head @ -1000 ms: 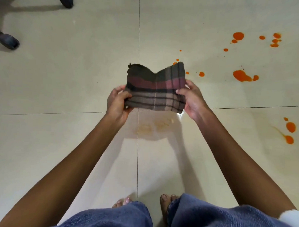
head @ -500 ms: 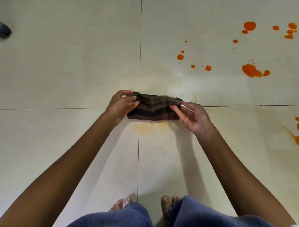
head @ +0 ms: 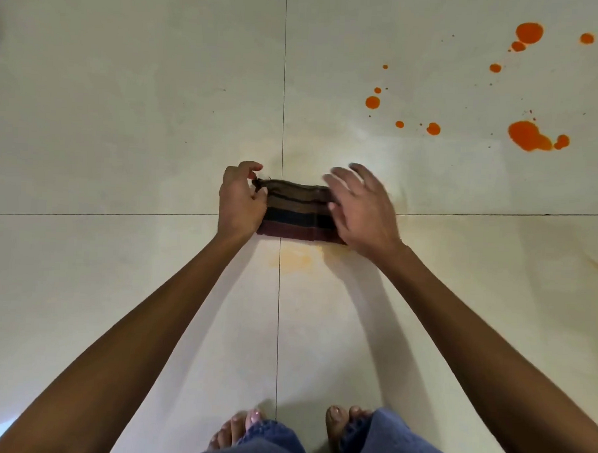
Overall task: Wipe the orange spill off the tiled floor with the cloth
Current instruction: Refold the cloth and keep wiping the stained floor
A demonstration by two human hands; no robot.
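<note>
The folded plaid cloth (head: 296,210) lay flat on the tiled floor (head: 124,116), right over the crossing of the grout lines, with a pale orange smear (head: 294,258) just on its near side. The left hand (head: 240,199) pinched the cloth's far left corner between thumb and fingers; the right hand (head: 361,208) was spread open, fingers loose, over the cloth's right end, though whether it pressed down could not be told. The step in hand looked like readying the pad for another pass. Bright orange drops (head: 529,137) sat well apart to the far right, so the next move probably called for pressing down and sweeping that way.
</note>
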